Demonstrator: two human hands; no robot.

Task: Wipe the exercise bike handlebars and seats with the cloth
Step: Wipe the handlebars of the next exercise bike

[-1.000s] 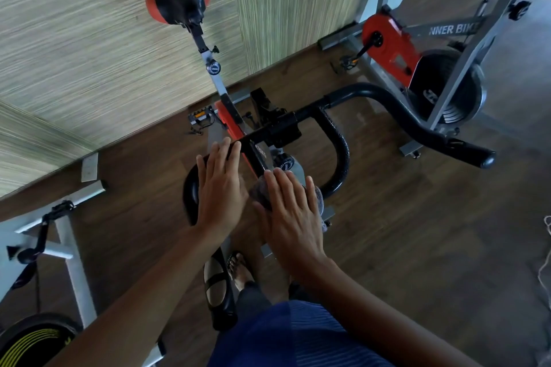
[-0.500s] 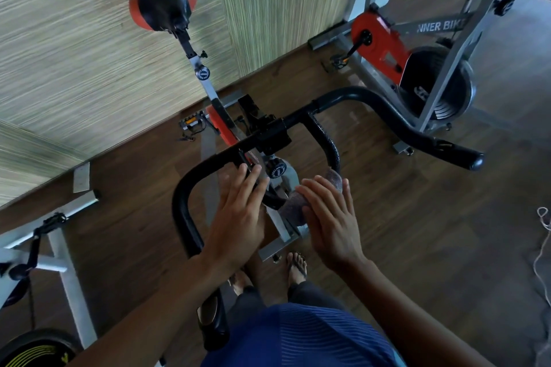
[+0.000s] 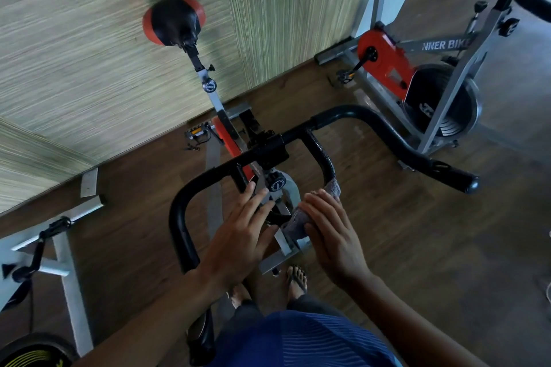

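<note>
"Head view first: where was the cloth?"

"On the inner loop of the handlebars, nearer the person than the clamp block and to its right. The right hand pressed it against the bar with straight fingers — a wide, flat grip, nothing curled round it."

"And the left hand?"

"Also a wide grip, fingers straight, holding nothing. It lay nearer the person than the clamp block and slightly to its left, fingertips by the left leg of the loop. I could not tell whether it bore on the bar."

"What could have gone wrong from there?"

"With only a flat palm on it, the cloth could have slipped off the round tube and dropped to the floor under the clamp block. It was bunched, so I judged it might wipe only the top of the bar and miss the underside. Its loose end could also have snagged on the adjusting knob just on the person's side of the clamp block. And the seat, well beyond the clamp block, was out of easy reach — a stretch over the bars might have tipped the person's balance."
</note>
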